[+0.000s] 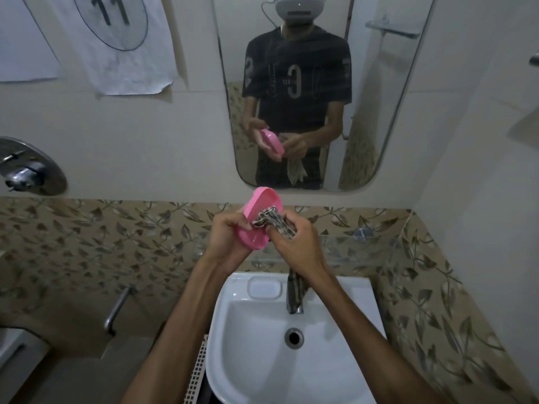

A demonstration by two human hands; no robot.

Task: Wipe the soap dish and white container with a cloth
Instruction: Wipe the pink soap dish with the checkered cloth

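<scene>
1. Left hand (230,231): raised above the sink (250,357), forearm reaching up from the lower left, wrist bent back; fingers curled tight around the lower edge of the pink soap dish (258,220), thumb pressed across its near face.
2. Soap dish: held tilted on edge, hollow side turned toward the right hand, upper rim level with the bottom edge of the mirror (379,141); clear of the sink and of the wall.
3. Right hand (297,243): level with the left and touching it at the knuckles, forearm angled up from the lower right; fingers closed around a bunched patterned cloth (269,218), fingertips pushing the wad into the hollow of the dish.
4. Cloth: upper part pressed against the dish; loose end hanging down below the right wrist, in front of the tap (293,301).
5. White container: not made out anywhere.
6. Seen in the mirror: same two-handed hold, dish in one hand, cloth trailing from the other.
</scene>
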